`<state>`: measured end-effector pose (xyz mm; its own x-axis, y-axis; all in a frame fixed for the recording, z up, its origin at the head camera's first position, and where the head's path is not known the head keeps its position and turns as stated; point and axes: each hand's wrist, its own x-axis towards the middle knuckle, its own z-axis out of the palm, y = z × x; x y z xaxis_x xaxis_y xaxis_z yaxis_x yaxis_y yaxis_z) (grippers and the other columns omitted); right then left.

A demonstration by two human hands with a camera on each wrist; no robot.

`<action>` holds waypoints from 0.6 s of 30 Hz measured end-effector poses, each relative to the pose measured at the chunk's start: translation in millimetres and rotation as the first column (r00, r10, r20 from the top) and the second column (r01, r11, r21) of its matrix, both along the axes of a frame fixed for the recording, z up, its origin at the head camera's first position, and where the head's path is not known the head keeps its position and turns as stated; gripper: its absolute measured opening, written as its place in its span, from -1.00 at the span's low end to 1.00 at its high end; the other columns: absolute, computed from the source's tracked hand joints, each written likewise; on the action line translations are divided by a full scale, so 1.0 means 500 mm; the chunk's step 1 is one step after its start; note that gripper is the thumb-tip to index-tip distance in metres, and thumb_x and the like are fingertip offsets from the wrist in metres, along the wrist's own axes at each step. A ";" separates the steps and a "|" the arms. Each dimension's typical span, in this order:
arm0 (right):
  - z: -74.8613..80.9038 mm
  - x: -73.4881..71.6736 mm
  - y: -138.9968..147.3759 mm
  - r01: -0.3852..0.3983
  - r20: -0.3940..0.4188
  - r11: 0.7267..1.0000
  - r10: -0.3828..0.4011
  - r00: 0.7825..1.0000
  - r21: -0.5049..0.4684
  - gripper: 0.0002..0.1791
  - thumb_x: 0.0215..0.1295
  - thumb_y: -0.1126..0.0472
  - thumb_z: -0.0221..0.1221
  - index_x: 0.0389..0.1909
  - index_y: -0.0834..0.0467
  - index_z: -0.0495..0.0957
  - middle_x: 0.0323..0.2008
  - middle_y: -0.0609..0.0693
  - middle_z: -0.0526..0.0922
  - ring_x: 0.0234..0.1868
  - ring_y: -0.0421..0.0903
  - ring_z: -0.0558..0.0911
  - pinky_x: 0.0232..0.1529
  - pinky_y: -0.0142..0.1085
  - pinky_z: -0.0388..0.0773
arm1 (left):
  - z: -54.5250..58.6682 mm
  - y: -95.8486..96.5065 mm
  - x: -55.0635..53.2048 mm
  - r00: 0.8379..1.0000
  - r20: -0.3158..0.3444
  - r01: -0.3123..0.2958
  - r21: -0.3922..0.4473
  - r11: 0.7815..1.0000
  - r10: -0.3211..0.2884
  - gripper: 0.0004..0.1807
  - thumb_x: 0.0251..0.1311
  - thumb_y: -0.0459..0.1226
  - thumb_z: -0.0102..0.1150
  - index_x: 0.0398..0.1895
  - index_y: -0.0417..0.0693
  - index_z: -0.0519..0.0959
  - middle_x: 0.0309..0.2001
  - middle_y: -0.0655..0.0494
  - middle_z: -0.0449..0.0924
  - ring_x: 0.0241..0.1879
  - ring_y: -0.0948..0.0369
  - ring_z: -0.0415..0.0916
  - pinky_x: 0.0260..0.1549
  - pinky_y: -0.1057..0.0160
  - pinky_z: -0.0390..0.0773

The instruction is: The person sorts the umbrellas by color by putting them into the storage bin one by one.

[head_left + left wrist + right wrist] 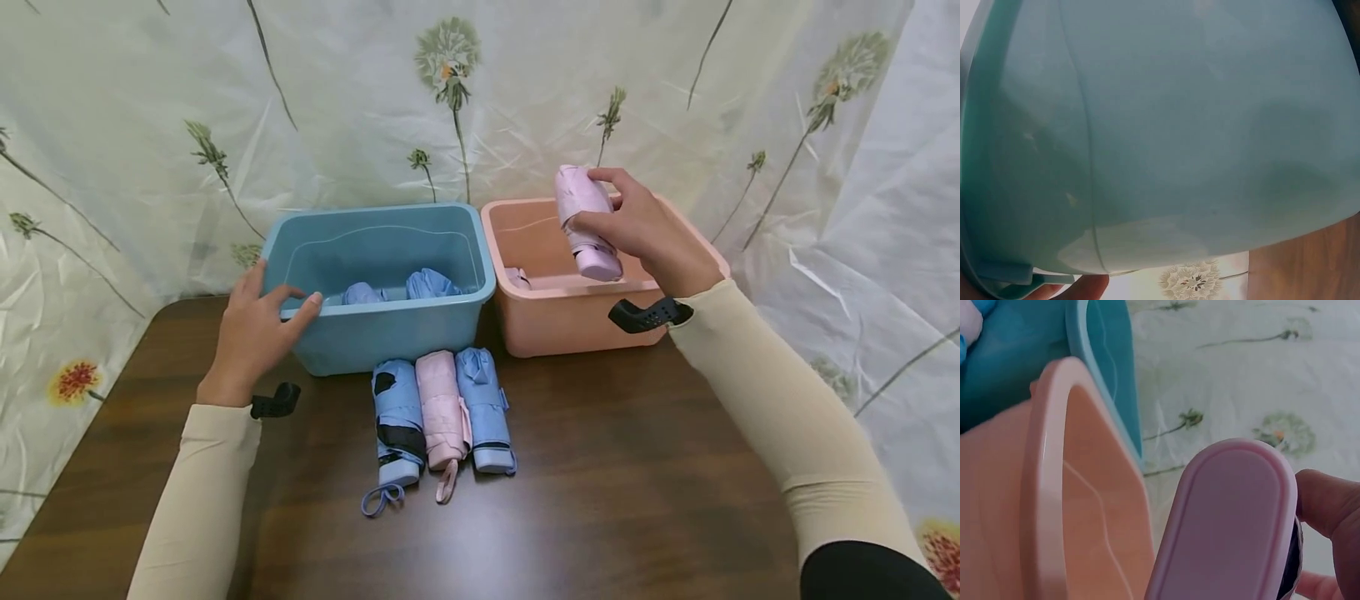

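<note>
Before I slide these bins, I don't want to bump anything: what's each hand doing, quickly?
Left hand: open, touching the blue bin.
Right hand: closed, holding a folded pink umbrella.

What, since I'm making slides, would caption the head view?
Right hand holds pink umbrella over peach bin; left hand touches blue bin.
</note>
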<state>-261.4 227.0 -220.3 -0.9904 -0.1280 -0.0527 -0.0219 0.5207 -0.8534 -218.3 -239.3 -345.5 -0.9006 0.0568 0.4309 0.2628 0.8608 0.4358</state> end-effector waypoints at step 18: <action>-0.129 -0.140 0.028 0.109 -0.023 0.992 -0.108 0.994 0.063 -0.03 0.12 -0.01 0.34 0.50 -0.07 0.03 0.32 0.14 0.25 0.13 0.07 0.40 -0.03 -0.15 0.54 | 0.003 0.016 0.013 1.000 0.024 -0.014 -0.011 1.000 0.014 -0.37 0.30 0.19 -0.04 -0.16 -0.21 0.65 0.46 -0.30 -0.01 0.42 -0.28 -0.07 0.14 -0.44 0.08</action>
